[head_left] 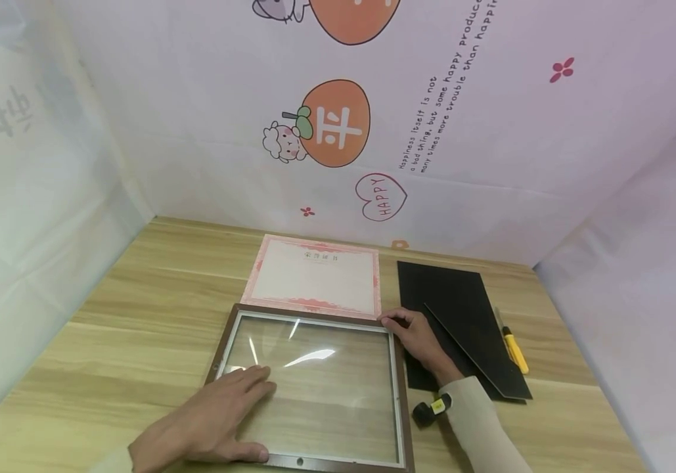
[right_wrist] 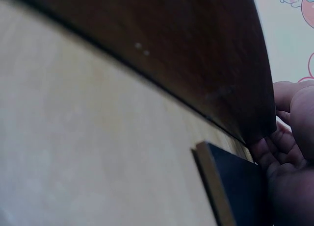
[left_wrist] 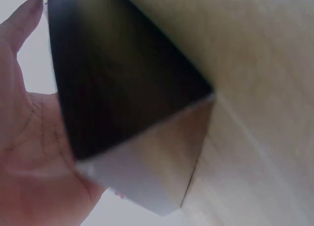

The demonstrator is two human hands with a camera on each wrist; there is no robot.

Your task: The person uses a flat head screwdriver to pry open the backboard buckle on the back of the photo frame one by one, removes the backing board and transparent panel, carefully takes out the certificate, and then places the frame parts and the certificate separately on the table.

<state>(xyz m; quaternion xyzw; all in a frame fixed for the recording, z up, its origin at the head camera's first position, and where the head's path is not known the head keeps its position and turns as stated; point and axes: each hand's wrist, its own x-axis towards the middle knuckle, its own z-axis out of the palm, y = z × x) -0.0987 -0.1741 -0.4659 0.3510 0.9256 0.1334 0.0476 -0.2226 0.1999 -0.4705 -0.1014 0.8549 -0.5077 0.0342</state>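
A brown picture frame (head_left: 401, 394) lies on the wooden table with its pale inner edge facing up. Inside it sits a clear, glossy pane (head_left: 326, 401) that reflects light. My left hand (head_left: 219, 414) rests across the frame's near left corner, fingers extended over the pane and thumb along the near rail. At the far right corner, my right hand (head_left: 414, 338) pinches the frame with bent fingers. The right wrist view shows those fingertips (right_wrist: 267, 150) tucked at the lower edge of the corner. In the left wrist view, the frame's dark side (left_wrist: 127, 84) meets my palm.
A pink-bordered certificate (head_left: 314, 276) lies just beyond the frame. To the right, a black board (head_left: 444, 282) has another black panel (head_left: 485, 358) resting across it. A yellow-handled tool (head_left: 515, 351) lies beside them. White printed sheets wall the table on three sides.
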